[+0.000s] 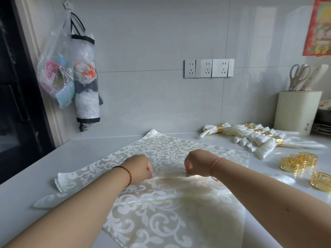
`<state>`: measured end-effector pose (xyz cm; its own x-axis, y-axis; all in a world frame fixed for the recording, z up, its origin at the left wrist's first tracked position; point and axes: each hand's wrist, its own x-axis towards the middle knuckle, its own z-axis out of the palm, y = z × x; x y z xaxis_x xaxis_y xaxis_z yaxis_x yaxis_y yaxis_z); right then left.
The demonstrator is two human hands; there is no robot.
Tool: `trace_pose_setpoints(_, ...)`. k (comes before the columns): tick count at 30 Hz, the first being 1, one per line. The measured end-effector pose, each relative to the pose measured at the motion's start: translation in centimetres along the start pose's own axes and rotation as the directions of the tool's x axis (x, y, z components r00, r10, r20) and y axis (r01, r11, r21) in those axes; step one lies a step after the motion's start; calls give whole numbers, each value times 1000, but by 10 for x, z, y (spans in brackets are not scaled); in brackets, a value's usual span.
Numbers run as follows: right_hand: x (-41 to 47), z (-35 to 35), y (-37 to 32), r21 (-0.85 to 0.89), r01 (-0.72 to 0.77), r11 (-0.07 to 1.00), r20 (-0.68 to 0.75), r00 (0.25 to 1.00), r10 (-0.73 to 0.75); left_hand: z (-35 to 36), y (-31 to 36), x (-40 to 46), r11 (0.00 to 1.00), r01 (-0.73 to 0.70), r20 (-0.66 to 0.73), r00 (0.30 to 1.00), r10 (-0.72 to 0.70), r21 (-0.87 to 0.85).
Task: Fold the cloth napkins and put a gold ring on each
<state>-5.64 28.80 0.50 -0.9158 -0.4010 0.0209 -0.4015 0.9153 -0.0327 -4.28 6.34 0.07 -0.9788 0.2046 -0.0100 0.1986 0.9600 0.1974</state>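
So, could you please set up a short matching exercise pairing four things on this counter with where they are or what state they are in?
Things:
1. spread napkin
2. ringed napkins
3. loose gold rings
4. scissors

Places or states:
A. standing in the cream holder by the wall
B. lying bare on the counter, far right
C. pinched at a crease by both hands
D. folded and lined up near the wall

Pairs: 1-C, 2-D, 3-B, 4-A

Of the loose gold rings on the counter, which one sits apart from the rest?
The loose gold ring nearest the camera, by the frame's right edge. It lies alone on the counter, while the other loose rings huddle together farther back, closer to the finished napkins.
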Motion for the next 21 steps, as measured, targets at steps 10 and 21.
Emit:
trace_pose_setpoints(10, 1, 1, 3, 77, -36, 996, 13, 999, 36, -1, 4, -2, 997, 13, 58, 998, -9, -73)
trace_pose_setpoints(21, -23, 2, -5, 17, -17, 1000, -2, 1000, 17, 2, 5, -19, 1000, -4, 45, 999, 5, -25)
